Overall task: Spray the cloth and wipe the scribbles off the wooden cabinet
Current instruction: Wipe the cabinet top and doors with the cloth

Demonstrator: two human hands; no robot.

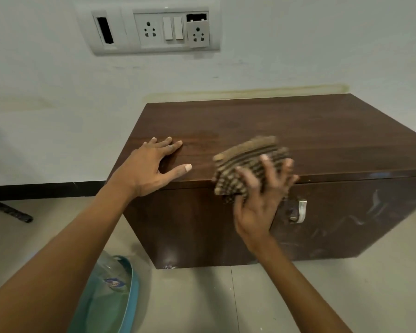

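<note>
A dark wooden cabinet (286, 131) stands against the wall, its top facing me. My left hand (151, 164) lies flat on the top's front left corner, fingers spread, holding nothing. My right hand (262, 195) presses a folded brown striped cloth (247, 159) on the top's front edge; hand and cloth are motion-blurred. Pale scribble marks (375, 203) show on the cabinet's front face, to the right of a metal handle (300, 211). No spray bottle can be made out for certain.
A clear bottle with a blue band (111, 289) stands on the tiled floor below my left arm. A switch and socket panel (151, 28) is on the wall above. A dark rod (10, 211) lies on the floor at far left.
</note>
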